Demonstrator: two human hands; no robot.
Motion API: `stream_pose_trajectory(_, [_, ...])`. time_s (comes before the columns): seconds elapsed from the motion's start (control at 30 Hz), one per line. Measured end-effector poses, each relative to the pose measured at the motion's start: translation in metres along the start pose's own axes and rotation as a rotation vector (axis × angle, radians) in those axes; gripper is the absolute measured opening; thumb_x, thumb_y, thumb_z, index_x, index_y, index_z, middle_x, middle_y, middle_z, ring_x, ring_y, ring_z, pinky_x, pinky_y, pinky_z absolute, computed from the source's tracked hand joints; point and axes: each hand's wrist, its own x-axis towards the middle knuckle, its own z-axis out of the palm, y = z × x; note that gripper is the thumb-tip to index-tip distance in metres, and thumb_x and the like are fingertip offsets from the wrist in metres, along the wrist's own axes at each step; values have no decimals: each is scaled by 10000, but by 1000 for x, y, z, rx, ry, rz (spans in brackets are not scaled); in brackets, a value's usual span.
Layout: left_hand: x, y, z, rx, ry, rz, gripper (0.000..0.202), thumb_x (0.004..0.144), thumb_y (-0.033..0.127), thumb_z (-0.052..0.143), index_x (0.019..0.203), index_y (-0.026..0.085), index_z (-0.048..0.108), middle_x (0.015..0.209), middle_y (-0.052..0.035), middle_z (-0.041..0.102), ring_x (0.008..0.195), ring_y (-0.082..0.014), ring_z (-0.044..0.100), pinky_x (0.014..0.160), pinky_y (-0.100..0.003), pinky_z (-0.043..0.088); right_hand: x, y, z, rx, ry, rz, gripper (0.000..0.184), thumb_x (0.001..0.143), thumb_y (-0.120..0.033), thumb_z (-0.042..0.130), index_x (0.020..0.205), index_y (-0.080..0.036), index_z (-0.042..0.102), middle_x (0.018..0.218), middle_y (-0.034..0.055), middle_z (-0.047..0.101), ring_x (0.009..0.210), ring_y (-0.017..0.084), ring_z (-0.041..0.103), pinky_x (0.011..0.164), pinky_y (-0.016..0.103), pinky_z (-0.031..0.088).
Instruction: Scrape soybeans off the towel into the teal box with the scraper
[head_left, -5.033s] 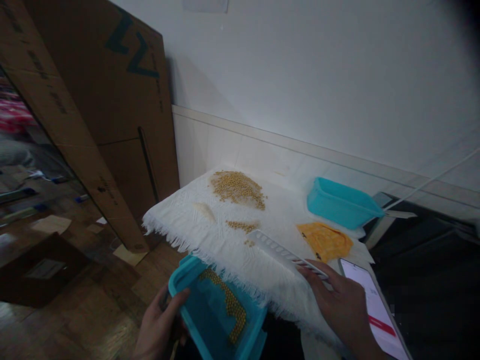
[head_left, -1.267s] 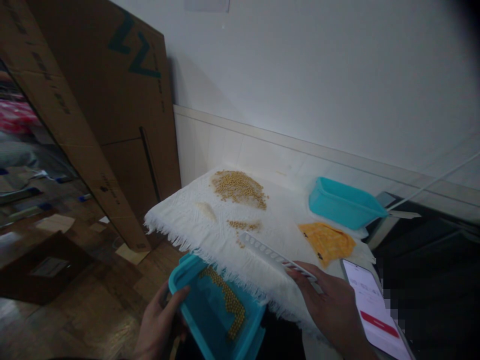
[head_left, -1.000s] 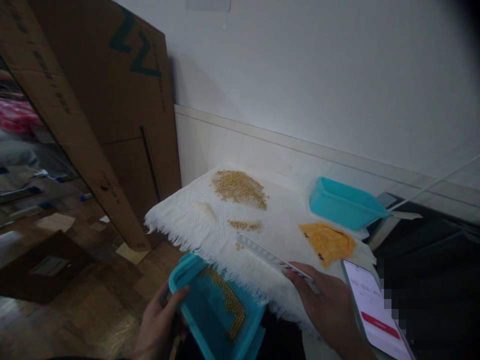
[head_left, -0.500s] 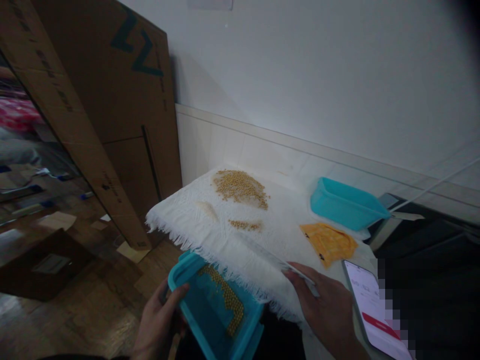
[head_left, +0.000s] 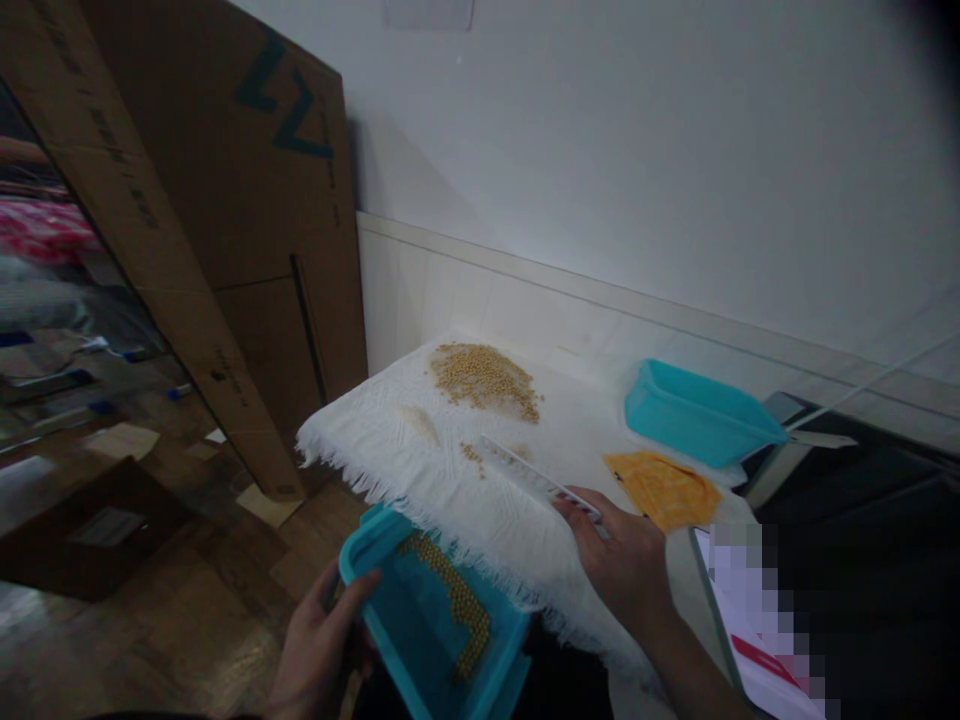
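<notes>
My left hand (head_left: 319, 640) is closed on the left rim of a teal plastic bin (head_left: 397, 645), held tilted below the table edge. Round yellow beans (head_left: 465, 610), like soybeans, lie in a band inside it. My right hand (head_left: 619, 555) grips one end of a long, flat white strip (head_left: 525, 478), much like a ruler. The strip's far end is over the white fringed cloth (head_left: 405, 480), beside a small cluster of beans (head_left: 472, 457), some of them hidden behind it. Further back, a larger spread of beans (head_left: 484, 375) lies on the cloth.
At the right stand a second teal bin (head_left: 697, 415) and an orange patterned cloth or pouch (head_left: 664, 487). A phone (head_left: 742, 610) lies near my right forearm. Tall cardboard (head_left: 225, 200) rises on the left, with a brown box (head_left: 82, 530) on the floor.
My right hand has moved forward and slightly left with the white strip, which now reaches in front of part of the small bean row. The left hand and bin stay nearly in place.
</notes>
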Motion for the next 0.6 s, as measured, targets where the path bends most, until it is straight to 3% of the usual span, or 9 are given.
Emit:
stream_pose_trajectory(0.27, [1,-2,-1,-5,9,3,612,685,621,915,1065,184,717,422,82,569,326,-129,508,356,-209,324,-6,-2,-5,-18,-24,-6,580,1169,-471,421,890,-204,854,786,52,855,585,154,793,613,207,588])
stream_pose_trajectory(0.6, [2,-2,-1,-10,17,-5,629,657,620,934,1064,184,734,417,67,589,324,-129,516,360,-196,309,1,-10,-14,34,-86,45,539,1148,-466,451,889,-214,851,775,38,853,597,172,808,608,218,604])
